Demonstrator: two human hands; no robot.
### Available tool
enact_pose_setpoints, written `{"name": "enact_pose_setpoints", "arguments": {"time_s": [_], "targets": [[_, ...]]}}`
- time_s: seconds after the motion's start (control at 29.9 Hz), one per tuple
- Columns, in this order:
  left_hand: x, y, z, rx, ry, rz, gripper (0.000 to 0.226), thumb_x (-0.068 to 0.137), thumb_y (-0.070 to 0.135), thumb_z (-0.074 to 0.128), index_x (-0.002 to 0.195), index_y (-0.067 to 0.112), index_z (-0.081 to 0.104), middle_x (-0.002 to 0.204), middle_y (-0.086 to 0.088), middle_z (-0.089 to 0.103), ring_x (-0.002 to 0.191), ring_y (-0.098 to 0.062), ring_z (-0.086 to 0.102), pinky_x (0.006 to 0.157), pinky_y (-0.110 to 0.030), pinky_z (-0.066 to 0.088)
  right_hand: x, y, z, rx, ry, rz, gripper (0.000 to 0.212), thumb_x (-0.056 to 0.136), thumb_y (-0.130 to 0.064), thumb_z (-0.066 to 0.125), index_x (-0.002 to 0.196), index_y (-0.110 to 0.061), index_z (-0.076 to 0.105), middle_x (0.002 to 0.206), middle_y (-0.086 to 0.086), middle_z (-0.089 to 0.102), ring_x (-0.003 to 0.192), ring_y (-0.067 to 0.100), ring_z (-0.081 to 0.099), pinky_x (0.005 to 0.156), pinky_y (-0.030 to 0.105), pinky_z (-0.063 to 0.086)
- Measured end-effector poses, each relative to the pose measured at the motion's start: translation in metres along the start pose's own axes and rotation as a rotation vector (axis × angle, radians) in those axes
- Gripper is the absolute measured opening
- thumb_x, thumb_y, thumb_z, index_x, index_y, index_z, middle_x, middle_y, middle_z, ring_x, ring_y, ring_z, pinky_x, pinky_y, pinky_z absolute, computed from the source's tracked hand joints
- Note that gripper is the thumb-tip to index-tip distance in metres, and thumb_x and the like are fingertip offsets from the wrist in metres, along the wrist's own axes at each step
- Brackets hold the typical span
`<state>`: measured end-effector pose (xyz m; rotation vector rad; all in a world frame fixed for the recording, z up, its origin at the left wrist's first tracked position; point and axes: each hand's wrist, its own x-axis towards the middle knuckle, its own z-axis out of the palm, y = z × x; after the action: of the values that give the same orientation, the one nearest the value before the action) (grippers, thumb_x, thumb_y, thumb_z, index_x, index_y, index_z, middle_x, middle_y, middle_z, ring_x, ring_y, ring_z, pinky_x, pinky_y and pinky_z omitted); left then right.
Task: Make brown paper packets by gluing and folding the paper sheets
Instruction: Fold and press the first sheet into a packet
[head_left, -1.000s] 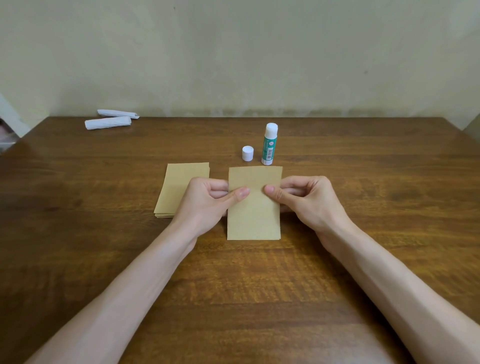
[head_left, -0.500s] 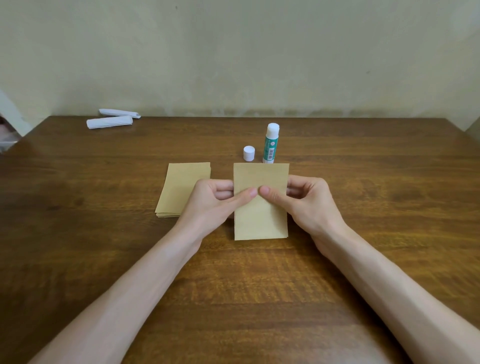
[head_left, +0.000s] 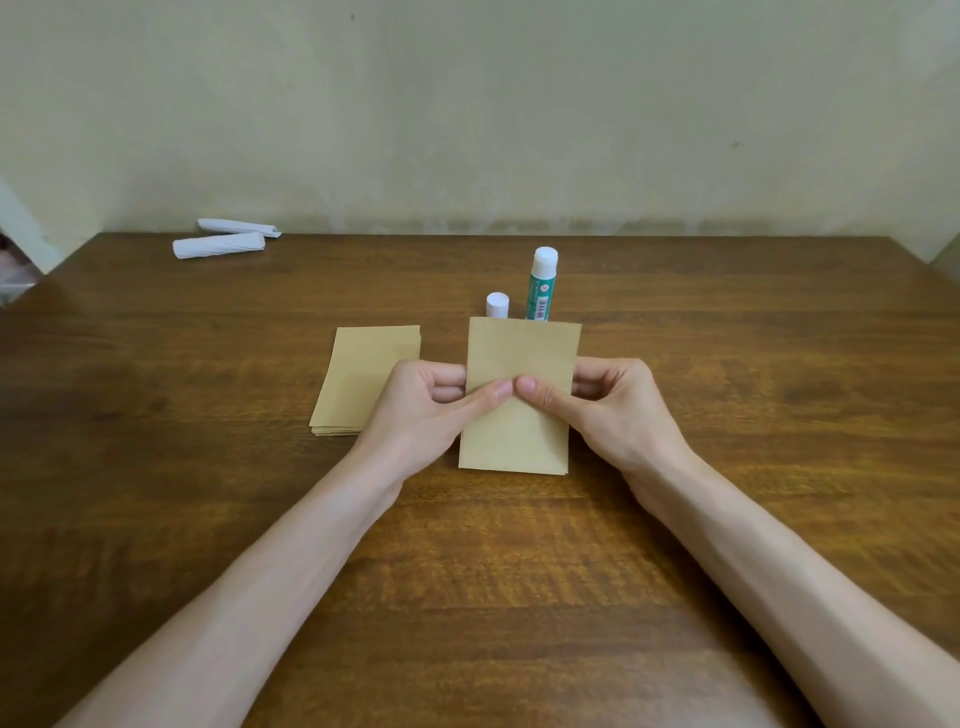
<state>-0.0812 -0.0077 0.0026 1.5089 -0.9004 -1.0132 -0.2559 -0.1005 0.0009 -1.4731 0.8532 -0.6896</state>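
Beside the stack (head_left: 358, 374), left hand (head_left: 421, 410) and right hand (head_left: 618, 410) pinch one sheet (head_left: 519, 348), thumbs meeting.

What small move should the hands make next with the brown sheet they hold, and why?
Probably slide the thumbs apart along the middle of the brown sheet, pressing it flat. The left hand and right hand pinch it from either side, thumb tips meeting at its centre, and the glue stick stands beside its cap, so glue is likely already on. No seam is visible.
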Motion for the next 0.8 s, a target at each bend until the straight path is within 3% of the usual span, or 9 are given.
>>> {"name": "enact_pose_setpoints", "arguments": {"time_s": [0.27, 0.6, 0.8], "targets": [[0.0004, 0.0010, 0.0000, -0.007, 0.019, 0.004, 0.009, 0.090, 0.025, 0.078, 0.100, 0.024, 0.078, 0.094, 0.006, 0.081, 0.091, -0.006, 0.077, 0.074, -0.019, 0.060, 0.0039, 0.0008, -0.0066, -0.016, -0.002, 0.061, 0.026, 0.086, -0.030, 0.085, 0.107, -0.014, 0.083, 0.100, 0.002, 0.083, 0.097, 0.018, 0.080, 0.095, 0.044, 0.061], [0.0039, -0.0017, -0.0041, -0.011, 0.044, 0.003, 0.019, 0.090, 0.025, 0.079, 0.109, 0.018, 0.079, 0.099, 0.003, 0.081, 0.095, -0.009, 0.077, 0.083, -0.027, 0.062, 0.0045, -0.0014, -0.0086, -0.030, -0.016, 0.038, 0.019, 0.089, -0.026, 0.082, 0.094, -0.007, 0.082, 0.092, 0.004, 0.083, 0.089, 0.016, 0.080, 0.076, 0.024, 0.061], [0.0077, -0.0027, -0.0082, -0.003, 0.054, -0.015, 0.023, 0.089, 0.027, 0.080, 0.111, 0.019, 0.078, 0.100, 0.004, 0.081, 0.097, -0.010, 0.077, 0.088, -0.034, 0.061, 0.0052, -0.0019, -0.0079, -0.040, 0.010, 0.035, 0.019, 0.089, -0.026, 0.083, 0.095, -0.008, 0.082, 0.091, 0.006, 0.082, 0.093, 0.022, 0.080, 0.090, 0.037, 0.064]]}}
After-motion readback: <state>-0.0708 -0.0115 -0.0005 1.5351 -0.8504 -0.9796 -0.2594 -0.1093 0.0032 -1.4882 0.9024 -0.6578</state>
